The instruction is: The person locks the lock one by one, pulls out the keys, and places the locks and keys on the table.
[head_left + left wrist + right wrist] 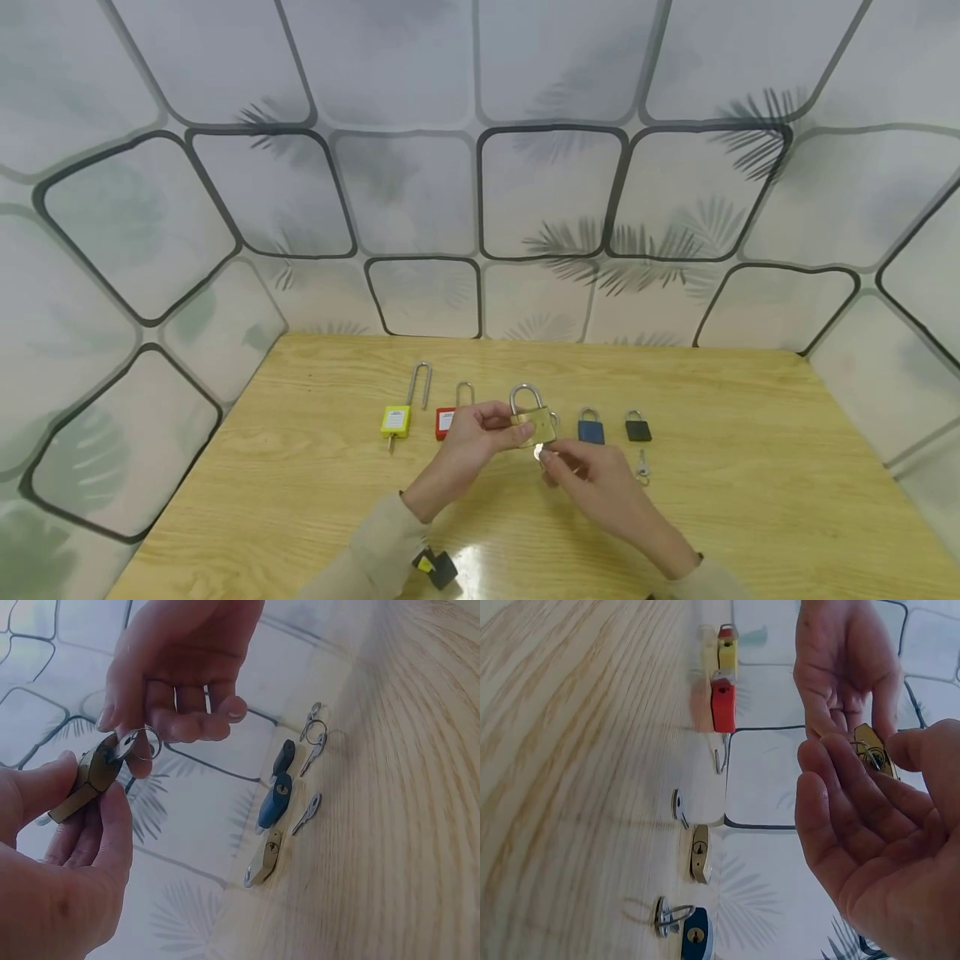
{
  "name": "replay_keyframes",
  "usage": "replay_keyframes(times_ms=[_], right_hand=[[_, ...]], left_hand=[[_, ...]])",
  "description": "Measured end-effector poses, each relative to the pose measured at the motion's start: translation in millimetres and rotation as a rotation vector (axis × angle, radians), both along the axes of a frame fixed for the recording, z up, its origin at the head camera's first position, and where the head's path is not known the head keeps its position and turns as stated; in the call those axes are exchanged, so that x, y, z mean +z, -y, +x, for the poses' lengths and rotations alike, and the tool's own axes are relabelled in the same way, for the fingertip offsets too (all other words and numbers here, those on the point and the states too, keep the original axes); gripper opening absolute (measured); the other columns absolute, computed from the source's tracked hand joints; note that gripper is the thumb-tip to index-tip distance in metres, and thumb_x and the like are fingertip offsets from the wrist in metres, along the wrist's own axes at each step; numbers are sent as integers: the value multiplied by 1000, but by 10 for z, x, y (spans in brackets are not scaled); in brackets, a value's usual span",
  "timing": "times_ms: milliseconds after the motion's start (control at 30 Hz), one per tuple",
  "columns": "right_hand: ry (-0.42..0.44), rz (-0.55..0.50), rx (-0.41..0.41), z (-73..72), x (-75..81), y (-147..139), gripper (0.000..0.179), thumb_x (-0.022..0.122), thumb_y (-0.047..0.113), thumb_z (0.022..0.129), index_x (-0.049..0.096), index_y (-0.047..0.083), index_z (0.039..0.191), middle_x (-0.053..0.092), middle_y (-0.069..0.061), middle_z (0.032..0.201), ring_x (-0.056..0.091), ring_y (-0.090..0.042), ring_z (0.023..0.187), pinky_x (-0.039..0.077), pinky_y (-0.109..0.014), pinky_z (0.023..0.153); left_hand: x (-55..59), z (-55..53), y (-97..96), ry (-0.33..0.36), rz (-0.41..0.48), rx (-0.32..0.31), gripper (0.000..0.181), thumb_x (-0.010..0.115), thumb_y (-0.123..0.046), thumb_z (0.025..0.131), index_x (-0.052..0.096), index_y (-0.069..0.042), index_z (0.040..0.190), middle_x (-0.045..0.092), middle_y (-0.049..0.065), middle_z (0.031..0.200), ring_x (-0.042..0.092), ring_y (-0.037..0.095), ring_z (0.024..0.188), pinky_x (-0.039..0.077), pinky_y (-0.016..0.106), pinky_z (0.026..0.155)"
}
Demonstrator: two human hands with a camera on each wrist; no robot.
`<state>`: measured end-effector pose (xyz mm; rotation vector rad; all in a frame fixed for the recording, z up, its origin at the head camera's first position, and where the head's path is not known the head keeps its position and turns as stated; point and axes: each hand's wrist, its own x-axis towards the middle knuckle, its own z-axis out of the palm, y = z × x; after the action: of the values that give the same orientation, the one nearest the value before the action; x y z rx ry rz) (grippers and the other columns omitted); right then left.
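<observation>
My left hand (468,446) grips a brass padlock (542,427) by its body, thumb on the front face, with the steel shackle pointing up. The padlock is held above the wooden table. In the left wrist view a silver key (124,744) with a ring (156,742) sits at the keyhole in the padlock's underside. My right hand (603,487) pinches this key between thumb and index finger, its other fingers loosely bent. In the right wrist view those fingers partly cover the padlock.
A yellow padlock (395,422), red padlock (444,423), blue padlock (591,432), black padlock (638,430) and second brass padlock (263,861) stand in a row. Loose keys (307,814) lie before them. A black object with a yellow part (444,572) lies beside the left sleeve. Patterned walls surround the table.
</observation>
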<state>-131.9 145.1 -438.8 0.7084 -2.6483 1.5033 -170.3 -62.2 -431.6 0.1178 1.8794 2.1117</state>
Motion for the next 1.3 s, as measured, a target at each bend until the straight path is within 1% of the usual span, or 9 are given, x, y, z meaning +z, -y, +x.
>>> replay_keyframes(times_ms=[233,367,467,667,800,933,1000,1167,1300], right_hand=[[112,-62,-42,-9,14,32,24,62,24,103,75,4,98,71,1,72,69,-13,66,56,-25,59],[197,-107,-33,-13,9,27,25,64,23,102,73,0,99,71,-4,75,70,-15,67,60,-28,62],[231,-118,-33,-18,16,24,25,65,21,102,73,-2,100,72,-9,76,70,-13,67,60,-27,62],[258,-110,-57,-13,19,22,22,66,18,100,74,-3,99,72,-12,75,67,-8,64,58,-23,60],[263,-116,-73,-7,16,19,19,67,15,99,74,-3,98,72,-14,74,65,-6,62,56,-22,58],[264,-120,-77,-7,18,14,18,67,14,98,75,-2,97,71,-10,71,63,-6,60,54,-21,56],[266,-117,-78,-6,21,10,18,67,14,98,75,-1,95,70,-7,69,61,-6,59,52,-21,55],[287,-94,-75,15,23,-11,18,68,16,97,75,0,93,70,-5,68,62,-7,57,50,-20,53],[290,-52,-80,26,7,-27,19,68,19,98,76,2,93,69,-4,67,61,-8,57,50,-21,53]], left_hand=[[-9,-8,-14,-4,2,-4,20,80,-15,89,71,-3,103,76,-6,87,70,8,86,59,27,84],[-21,-10,-22,-1,-3,-4,26,80,-15,89,70,1,107,76,-6,87,71,9,85,58,27,84],[-28,-8,-31,3,6,-6,33,80,-15,89,69,5,112,77,-5,88,71,9,85,58,28,86],[-46,7,-52,5,1,-3,42,79,-16,91,65,10,120,78,-1,93,72,9,87,59,29,88],[-61,11,-64,12,17,2,41,78,-15,91,64,11,120,77,-1,91,71,9,87,59,27,87],[-67,13,-72,17,38,10,37,77,-12,92,65,11,119,77,-2,89,71,9,86,60,27,86],[-67,6,-67,32,52,14,36,76,-11,92,65,10,120,77,0,92,72,9,87,60,28,87],[-38,-59,20,60,79,80,42,73,-12,95,60,11,127,76,5,102,72,10,93,60,26,89],[-2,-111,133,43,90,120,44,70,-8,97,55,14,131,73,7,104,72,12,95,60,25,89]])
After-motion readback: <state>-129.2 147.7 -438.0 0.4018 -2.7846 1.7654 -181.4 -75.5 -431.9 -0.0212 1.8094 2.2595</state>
